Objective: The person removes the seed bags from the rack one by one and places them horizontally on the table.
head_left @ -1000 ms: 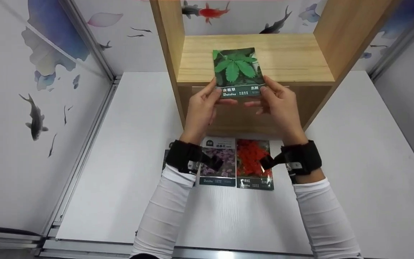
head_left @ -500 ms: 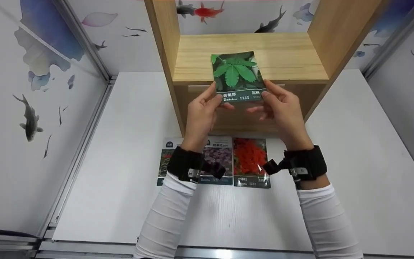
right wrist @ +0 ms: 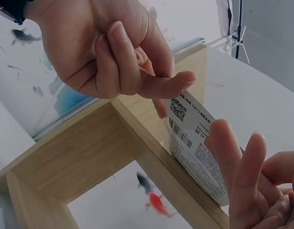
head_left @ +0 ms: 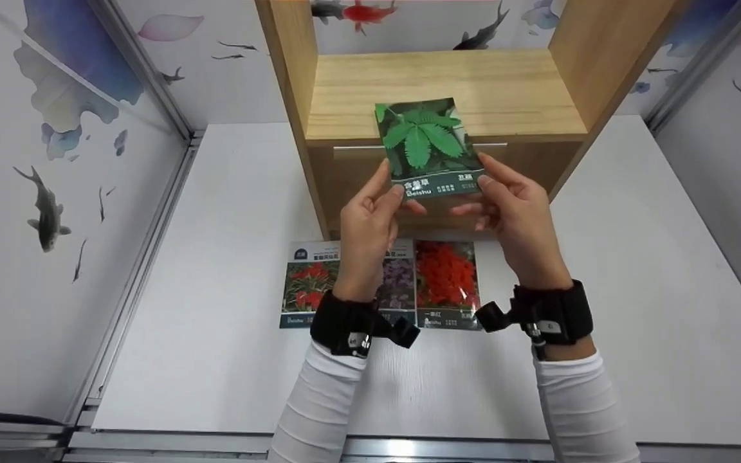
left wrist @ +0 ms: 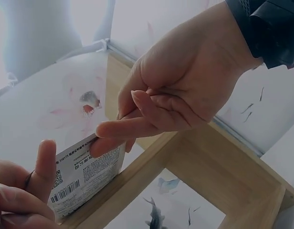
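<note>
A seed packet [head_left: 420, 145] with a green leaf picture and a dark green band along its bottom is held up in front of the wooden shelf. My left hand [head_left: 370, 228] pinches its lower left corner between thumb and fingers. At the lower right corner my right hand [head_left: 520, 222] pinches it the same way. In the left wrist view the packet's white back [left wrist: 89, 174] shows a barcode and small print. The right wrist view shows that printed back [right wrist: 194, 148] too, between the fingers of both hands.
Three more packets lie in a row on the white table [head_left: 229, 360]: one with red flowers and leaves [head_left: 309, 286], a purple one [head_left: 399, 283] partly behind my left hand, and a bright red one [head_left: 446, 283]. A wooden shelf unit [head_left: 435, 71] stands behind them.
Both hands have drawn the leaf packet down and toward me, away from the shelf board. The left packet on the table has come into fuller view.
</note>
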Motion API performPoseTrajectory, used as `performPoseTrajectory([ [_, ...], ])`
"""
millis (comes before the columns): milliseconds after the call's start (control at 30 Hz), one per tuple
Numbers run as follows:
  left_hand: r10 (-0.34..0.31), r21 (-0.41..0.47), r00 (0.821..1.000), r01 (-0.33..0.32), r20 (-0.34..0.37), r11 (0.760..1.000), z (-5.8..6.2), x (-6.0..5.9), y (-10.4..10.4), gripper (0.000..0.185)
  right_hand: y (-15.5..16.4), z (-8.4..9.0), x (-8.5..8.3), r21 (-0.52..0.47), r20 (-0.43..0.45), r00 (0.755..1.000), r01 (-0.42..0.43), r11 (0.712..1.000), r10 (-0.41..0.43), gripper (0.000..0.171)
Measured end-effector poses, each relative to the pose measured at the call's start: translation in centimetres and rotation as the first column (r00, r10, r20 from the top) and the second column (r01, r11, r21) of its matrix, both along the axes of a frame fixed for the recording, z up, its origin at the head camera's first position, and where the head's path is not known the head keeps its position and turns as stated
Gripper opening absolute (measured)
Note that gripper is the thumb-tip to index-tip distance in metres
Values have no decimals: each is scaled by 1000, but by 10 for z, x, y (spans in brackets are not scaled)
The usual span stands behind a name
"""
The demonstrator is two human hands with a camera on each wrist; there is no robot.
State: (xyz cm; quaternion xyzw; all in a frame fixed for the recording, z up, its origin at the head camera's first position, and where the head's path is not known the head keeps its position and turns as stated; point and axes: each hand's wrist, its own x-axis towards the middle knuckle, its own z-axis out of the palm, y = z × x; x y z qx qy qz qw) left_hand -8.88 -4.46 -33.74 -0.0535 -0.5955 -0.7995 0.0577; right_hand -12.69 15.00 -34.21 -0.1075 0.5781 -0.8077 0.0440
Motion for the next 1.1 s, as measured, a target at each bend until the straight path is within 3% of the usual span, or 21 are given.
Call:
performPoseTrajectory([
  [433, -41, 20, 998, 42, -43, 999, -5, 33, 8, 50, 17, -7, 37, 67, 11, 1000, 9, 998, -10, 50],
  [867, -70, 66, 998, 69, 3, 995, -7, 62, 14, 48, 28, -7, 75, 80, -2, 999, 52, 995, -52, 48],
  [1100, -104, 89, 995, 103, 1, 991, -13, 70, 18, 48, 33, -6, 90, 108, -30, 996, 83, 991, -80, 47],
])
